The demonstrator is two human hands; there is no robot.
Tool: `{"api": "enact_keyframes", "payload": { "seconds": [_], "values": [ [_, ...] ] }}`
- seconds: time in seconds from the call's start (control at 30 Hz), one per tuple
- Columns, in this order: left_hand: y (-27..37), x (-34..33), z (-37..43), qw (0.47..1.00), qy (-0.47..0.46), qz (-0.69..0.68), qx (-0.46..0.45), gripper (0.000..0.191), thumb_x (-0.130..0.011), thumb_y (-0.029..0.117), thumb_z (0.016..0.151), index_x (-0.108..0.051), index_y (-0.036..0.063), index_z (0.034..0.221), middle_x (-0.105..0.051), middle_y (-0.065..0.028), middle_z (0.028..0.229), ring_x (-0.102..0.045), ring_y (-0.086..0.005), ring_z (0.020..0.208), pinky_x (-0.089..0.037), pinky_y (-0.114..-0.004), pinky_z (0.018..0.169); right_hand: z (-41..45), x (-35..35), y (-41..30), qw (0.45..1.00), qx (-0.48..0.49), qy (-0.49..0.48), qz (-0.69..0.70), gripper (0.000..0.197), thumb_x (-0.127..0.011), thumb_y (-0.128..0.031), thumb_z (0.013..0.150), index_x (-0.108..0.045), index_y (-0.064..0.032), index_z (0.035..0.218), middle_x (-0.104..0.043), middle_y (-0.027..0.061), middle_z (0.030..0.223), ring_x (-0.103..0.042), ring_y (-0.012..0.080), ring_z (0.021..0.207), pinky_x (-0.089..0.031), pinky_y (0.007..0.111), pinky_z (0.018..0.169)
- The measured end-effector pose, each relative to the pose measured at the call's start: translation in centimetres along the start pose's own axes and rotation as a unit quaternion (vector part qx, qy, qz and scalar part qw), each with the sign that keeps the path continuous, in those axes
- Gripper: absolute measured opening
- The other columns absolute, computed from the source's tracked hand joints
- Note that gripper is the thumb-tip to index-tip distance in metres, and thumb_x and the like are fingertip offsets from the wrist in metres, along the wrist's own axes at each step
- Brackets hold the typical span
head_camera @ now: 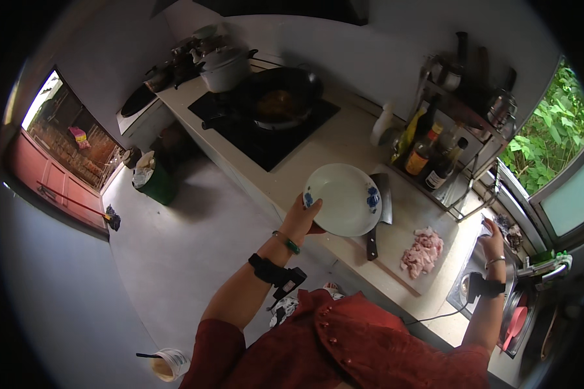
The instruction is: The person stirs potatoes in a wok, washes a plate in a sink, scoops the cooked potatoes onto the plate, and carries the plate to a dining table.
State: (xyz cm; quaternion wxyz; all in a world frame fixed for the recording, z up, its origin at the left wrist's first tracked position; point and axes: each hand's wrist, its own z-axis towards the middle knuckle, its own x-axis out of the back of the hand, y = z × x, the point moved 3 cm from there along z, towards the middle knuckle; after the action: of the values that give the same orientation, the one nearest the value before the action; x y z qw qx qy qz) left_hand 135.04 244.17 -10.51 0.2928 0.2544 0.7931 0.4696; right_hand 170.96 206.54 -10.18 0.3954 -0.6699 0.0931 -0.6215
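My left hand (302,218) grips the rim of a white plate with blue flowers (343,199), its thumb on the inside. Nothing lies on the plate. Partly behind it, a cleaver (385,206) with a dark handle rests on the cutting board (394,262). Sliced raw meat (422,253) is heaped on the same board. At the right, my right hand (492,234) reaches over the far corner of the metal sink (482,277), by something pale and shiny at its fingertips; whether it holds this cannot be told.
A black wok (284,97) with brownish contents stands on the cooktop (253,141), beside a white lidded pot (226,70). Sauce bottles (421,153) fill a metal rack (467,189) near the window. A faucet (545,267) and a pink ladle or scoop (516,323) are at the right.
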Motion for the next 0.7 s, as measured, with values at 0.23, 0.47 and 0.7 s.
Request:
{"api": "enact_keyframes", "payload": {
  "seconds": [0.23, 0.47, 0.7],
  "values": [
    [1.2, 7.1, 3.8, 0.998, -0.027, -0.006, 0.049, 0.041, -0.044, 0.03, 0.088, -0.034, 0.0065, 0.12, -0.052, -0.0084, 0.105, -0.059, -0.0177, 0.085, -0.052, -0.03, 0.069, 0.2, -4.7, -11.8, 0.992, 0.045, -0.057, 0.107, 0.029, -0.061, -0.004, 0.072, -0.055, 0.0004, 0.1, -0.053, 0.0006, 0.066, -0.045, 0.0067, 0.056, -0.038, 0.02, 0.053],
    [6.0, 15.5, 5.9, 0.994, -0.068, -0.055, 0.062, 0.043, -0.048, 0.031, 0.086, -0.037, 0.0068, 0.12, -0.055, -0.0076, 0.102, -0.059, -0.0196, 0.085, -0.051, -0.033, 0.072, -4.2, -10.0, -28.7, 0.943, -0.026, -0.197, 0.268, 0.05, -0.056, -0.013, 0.078, -0.037, -0.0042, 0.124, -0.049, 0.009, 0.115, -0.051, 0.0128, 0.092, -0.043, 0.024, 0.075],
    [13.1, 23.2, 7.0, 0.988, -0.135, -0.081, 0.0, 0.045, -0.045, 0.036, 0.087, -0.039, 0.0064, 0.121, -0.054, -0.0096, 0.107, -0.059, -0.0195, 0.088, -0.05, -0.034, 0.076, 2.1, -24.0, -41.4, 0.956, 0.144, -0.252, 0.036, 0.048, -0.054, -0.027, 0.083, -0.038, -0.007, 0.123, -0.047, 0.0079, 0.118, -0.05, 0.0158, 0.094, -0.043, 0.029, 0.08]
  ]
}}
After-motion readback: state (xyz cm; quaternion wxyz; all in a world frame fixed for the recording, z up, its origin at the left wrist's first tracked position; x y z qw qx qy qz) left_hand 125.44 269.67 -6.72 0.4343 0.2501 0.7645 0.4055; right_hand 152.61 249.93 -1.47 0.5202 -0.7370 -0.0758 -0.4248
